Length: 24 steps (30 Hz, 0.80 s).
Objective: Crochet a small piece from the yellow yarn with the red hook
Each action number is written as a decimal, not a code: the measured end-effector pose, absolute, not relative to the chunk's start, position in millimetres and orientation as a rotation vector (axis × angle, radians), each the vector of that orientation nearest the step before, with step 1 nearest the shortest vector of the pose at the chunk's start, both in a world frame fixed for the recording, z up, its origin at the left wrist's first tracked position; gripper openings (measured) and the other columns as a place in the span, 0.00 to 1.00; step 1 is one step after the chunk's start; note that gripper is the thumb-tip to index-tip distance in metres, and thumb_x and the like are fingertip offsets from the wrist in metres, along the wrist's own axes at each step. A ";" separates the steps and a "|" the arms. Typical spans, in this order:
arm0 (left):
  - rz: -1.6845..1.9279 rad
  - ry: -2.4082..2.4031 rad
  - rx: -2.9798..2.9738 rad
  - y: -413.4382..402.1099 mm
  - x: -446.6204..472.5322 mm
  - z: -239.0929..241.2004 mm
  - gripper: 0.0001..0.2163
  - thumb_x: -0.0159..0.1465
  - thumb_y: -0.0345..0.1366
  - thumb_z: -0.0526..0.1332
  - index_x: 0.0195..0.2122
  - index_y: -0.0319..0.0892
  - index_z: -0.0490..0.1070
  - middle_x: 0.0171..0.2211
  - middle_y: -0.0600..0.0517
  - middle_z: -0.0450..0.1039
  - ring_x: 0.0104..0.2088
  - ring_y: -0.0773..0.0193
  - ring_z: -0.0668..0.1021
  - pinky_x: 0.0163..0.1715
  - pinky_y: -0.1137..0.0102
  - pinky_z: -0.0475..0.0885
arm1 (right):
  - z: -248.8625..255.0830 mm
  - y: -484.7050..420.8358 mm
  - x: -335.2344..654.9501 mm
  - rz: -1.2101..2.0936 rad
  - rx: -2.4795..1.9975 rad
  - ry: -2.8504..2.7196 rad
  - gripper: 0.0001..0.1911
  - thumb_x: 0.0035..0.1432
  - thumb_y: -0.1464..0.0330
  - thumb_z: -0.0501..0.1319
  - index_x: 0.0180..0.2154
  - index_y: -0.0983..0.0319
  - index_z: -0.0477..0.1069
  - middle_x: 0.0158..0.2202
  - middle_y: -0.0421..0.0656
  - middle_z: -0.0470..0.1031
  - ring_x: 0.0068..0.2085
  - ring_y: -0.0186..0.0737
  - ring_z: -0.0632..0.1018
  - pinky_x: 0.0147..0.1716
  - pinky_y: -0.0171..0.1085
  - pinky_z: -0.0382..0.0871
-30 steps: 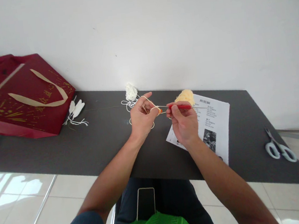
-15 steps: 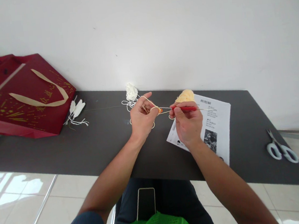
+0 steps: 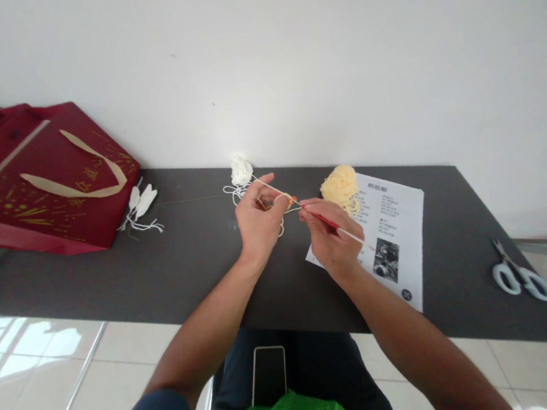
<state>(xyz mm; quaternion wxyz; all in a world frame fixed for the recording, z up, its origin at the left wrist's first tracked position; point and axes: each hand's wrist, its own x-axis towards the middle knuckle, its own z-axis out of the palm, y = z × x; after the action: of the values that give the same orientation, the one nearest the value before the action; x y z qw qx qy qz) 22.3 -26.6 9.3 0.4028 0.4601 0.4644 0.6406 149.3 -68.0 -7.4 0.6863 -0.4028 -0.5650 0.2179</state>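
Left of the paper (image 3: pixel 407 226), the left hand (image 3: pixel 259 222) pinches yarn (image 3: pixel 278 190) between its fingers. Over the paper, the right hand (image 3: pixel 332 236) clamps its fingers on a red hook (image 3: pixel 327 222).

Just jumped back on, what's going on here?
A person's left grip pinches a small orange piece, with pale yarn strung across the grip. The right grip holds a slim red-handled tool, its tip at or very near that piece. Beyond it, a yellow yarn ball overlaps a printed sheet.
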 end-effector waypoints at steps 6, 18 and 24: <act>1.581 1.112 0.906 -23.8 23.2 11.2 0.23 0.53 0.33 0.73 0.51 0.40 0.75 0.28 0.56 0.79 0.27 0.70 0.77 0.32 0.71 0.71 | -13.6 -64.2 157.4 0.422 -0.856 -1.488 0.20 0.60 0.73 0.70 0.49 0.44 0.82 0.49 0.41 0.86 0.46 0.46 0.85 0.50 0.52 0.81; 1.308 0.825 0.680 -21.0 15.6 18.5 0.26 0.49 0.32 0.76 0.51 0.39 0.76 0.25 0.59 0.68 0.21 0.76 0.62 0.20 0.74 0.51 | -6.8 -57.6 150.7 0.744 -0.894 -1.122 0.05 0.59 0.67 0.72 0.38 0.50 0.85 0.44 0.40 0.87 0.38 0.40 0.84 0.41 0.44 0.82; 1.249 0.818 0.778 -23.7 16.6 21.7 0.29 0.47 0.31 0.77 0.52 0.39 0.76 0.20 0.63 0.64 0.18 0.77 0.60 0.20 0.72 0.51 | -1.0 -46.1 160.4 0.942 -0.775 -0.968 0.07 0.58 0.68 0.72 0.37 0.54 0.76 0.38 0.36 0.84 0.30 0.31 0.79 0.32 0.35 0.76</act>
<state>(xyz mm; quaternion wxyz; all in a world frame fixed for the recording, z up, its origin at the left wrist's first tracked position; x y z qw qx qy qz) 16.6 -23.7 21.7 0.6661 0.3446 0.3622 0.5535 160.4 -46.1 -1.0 0.7117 -0.3497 -0.4366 0.4249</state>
